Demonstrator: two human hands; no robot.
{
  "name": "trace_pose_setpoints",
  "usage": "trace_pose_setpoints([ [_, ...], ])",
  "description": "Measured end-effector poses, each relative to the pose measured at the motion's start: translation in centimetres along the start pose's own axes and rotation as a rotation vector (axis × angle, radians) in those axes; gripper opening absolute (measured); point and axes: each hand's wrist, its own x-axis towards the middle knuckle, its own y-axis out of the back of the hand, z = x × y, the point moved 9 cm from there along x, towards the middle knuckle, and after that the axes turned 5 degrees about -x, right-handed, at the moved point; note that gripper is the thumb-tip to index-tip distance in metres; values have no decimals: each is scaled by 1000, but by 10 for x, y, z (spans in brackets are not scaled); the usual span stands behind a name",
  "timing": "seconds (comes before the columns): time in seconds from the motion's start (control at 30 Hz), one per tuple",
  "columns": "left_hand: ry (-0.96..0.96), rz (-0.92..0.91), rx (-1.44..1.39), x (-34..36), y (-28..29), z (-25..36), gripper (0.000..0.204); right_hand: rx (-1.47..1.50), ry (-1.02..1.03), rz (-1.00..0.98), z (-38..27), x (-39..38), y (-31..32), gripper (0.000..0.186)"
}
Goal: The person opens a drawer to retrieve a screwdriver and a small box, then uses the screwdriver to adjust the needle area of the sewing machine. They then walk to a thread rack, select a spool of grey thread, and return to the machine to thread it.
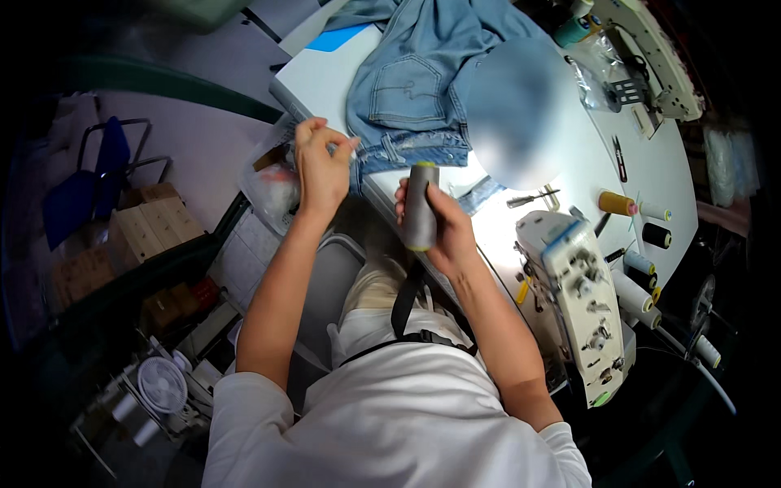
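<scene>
A grey spool of thread (421, 207) with yellow-green ends stands upright in my right hand (450, 228), whose fingers wrap round it at the table's near edge. My left hand (322, 169) is raised to the left of it, thumb and fingertips brought together in a pinch; anything between them is too small to make out. Just beyond both hands lies a pair of light blue jeans (411, 89) on the white table (321, 77). Its back pocket faces up and its waistband lies toward me. A round blurred patch hides part of the denim on the right.
To my right stands a sewing machine (582, 301), with a screwdriver (533, 198) beyond it. Thread snips (620, 159), a mustard spool (617, 203) and several other spools lie farther right. A clear plastic bin (272, 191) sits below the table's left edge.
</scene>
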Motion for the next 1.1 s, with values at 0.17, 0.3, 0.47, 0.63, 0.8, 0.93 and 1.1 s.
trace_pose_setpoints([
  [0.17, 409, -180, -157, 38, -54, -86, 19, 40, -22, 201, 4, 75, 18, 45],
  [0.3, 712, -197, -425, 29, -80, -116, 18, 99, -35, 307, 14, 90, 35, 43],
  [0.47, 1004, -263, -871, 20, -86, -114, 17, 178, -37, 335, 14, 79, 31, 42],
  [0.63, 951, -316, -899, 30, -76, -93, 13, 217, 1, 285, 10, 62, 8, 46],
  [0.8, 340, -515, -554, 57, -32, -24, 17, 72, 129, 162, -27, 7, -35, 55],
  [0.93, 793, -1122, -1532, 22, -39, 130, 32, 197, 284, 78, -74, -78, -61, 46],
  [1.1, 236, -1448, -1417, -26, -48, 284, 36, -94, 599, 215, -146, -214, -69, 57],
])
